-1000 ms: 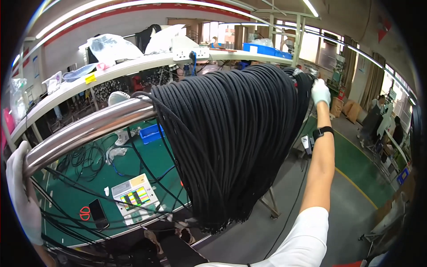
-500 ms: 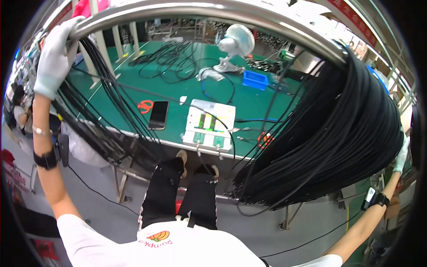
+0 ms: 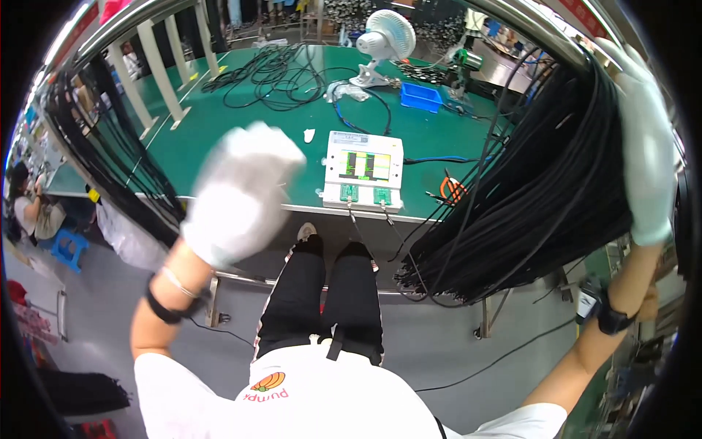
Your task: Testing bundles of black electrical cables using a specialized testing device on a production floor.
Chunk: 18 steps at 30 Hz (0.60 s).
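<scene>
My left hand (image 3: 241, 194), in a white glove, is in the air in front of the table's near edge. Motion smears its fingers, so its grip cannot be read. At the right, my gloved right hand (image 3: 647, 146) lies along the outer side of a thick bundle of black cables (image 3: 526, 197), its fingers stretched up near the metal rail (image 3: 545, 33). The bundle hangs from that rail. Between my hands, a white tester box (image 3: 363, 164) with a lit screen stands on the green table (image 3: 292, 135); cable ends are plugged into its front.
Orange-handled scissors (image 3: 453, 190) lie right of the tester. Farther back are a white fan (image 3: 387, 36), a blue tray (image 3: 420, 96), a small green machine (image 3: 462, 69) and loose black cables (image 3: 267, 77). More cables (image 3: 150, 172) hang at the left, beyond which a person (image 3: 28, 205) sits.
My left hand has left the rail and come down toward the middle. It now covers where the phone and left scissors lay. My right hand has moved up beside the bundle's top.
</scene>
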Each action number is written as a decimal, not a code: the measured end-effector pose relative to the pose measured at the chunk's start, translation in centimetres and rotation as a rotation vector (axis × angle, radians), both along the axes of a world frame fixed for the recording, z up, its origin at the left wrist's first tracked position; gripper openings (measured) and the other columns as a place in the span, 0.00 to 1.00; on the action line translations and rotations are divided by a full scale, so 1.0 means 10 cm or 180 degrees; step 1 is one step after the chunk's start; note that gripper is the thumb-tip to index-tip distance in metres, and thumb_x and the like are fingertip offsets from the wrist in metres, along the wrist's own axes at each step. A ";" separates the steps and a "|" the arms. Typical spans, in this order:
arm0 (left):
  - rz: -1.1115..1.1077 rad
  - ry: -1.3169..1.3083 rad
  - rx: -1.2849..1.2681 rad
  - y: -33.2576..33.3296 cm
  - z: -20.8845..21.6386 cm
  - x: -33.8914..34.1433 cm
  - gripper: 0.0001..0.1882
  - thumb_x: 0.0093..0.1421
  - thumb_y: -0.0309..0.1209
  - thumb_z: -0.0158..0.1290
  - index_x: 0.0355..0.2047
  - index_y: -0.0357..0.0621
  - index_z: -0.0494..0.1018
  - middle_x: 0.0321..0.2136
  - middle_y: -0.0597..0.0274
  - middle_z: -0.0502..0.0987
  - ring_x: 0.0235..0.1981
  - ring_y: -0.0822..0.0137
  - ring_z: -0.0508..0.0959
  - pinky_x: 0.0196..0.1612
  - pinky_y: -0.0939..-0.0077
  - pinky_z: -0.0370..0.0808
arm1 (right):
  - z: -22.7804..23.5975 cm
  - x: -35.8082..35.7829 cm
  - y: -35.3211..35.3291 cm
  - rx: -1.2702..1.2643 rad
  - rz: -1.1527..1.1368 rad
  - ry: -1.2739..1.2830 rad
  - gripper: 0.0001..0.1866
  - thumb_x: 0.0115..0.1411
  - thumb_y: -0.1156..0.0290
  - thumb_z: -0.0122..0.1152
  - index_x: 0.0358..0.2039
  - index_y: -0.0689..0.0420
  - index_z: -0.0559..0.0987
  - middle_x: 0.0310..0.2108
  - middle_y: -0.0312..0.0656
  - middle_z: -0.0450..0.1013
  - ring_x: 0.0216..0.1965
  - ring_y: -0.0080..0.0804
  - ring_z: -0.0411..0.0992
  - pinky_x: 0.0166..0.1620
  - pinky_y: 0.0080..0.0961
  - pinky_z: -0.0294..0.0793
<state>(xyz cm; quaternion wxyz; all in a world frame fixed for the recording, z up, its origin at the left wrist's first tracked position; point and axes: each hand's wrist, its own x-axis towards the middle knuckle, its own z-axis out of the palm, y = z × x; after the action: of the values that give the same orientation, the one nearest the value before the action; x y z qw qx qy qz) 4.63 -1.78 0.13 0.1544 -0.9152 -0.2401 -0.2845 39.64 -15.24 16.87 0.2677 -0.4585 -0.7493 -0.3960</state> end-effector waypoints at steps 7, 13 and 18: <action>-0.3423 -0.0193 -0.2477 -1.10 -1.57 0.77 0.20 0.53 0.26 0.52 0.48 0.36 0.69 0.44 0.47 0.73 0.46 0.47 0.74 0.49 0.61 0.73 | -0.13 -1.34 0.63 -0.0041 0.0674 -0.0175 0.16 0.60 0.73 0.57 0.48 0.63 0.76 0.36 0.48 0.75 0.38 0.36 0.73 0.43 0.30 0.72; -0.2202 -0.0728 -0.1039 -1.02 -1.04 1.24 0.15 0.47 0.27 0.52 0.36 0.38 0.70 0.33 0.50 0.68 0.35 0.48 0.69 0.42 0.53 0.66 | -0.06 -1.64 0.54 -0.0771 0.1366 0.1696 0.15 0.58 0.76 0.59 0.46 0.63 0.78 0.33 0.47 0.74 0.35 0.32 0.72 0.42 0.32 0.72; 0.0941 -0.1579 -0.0649 -0.02 -1.70 0.21 0.33 0.53 0.32 0.57 0.58 0.32 0.62 0.54 0.42 0.67 0.57 0.45 0.66 0.61 0.54 0.59 | -0.17 -0.23 0.31 0.0365 -0.0688 -0.0094 0.21 0.59 0.67 0.56 0.51 0.62 0.74 0.48 0.54 0.72 0.53 0.48 0.69 0.57 0.32 0.66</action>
<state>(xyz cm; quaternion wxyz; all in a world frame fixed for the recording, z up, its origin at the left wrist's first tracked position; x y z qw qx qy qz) 6.68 -1.99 -16.88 0.0382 -0.7837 -0.4284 -0.4482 37.38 -12.12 15.18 0.2382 -0.5145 -0.6755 -0.4715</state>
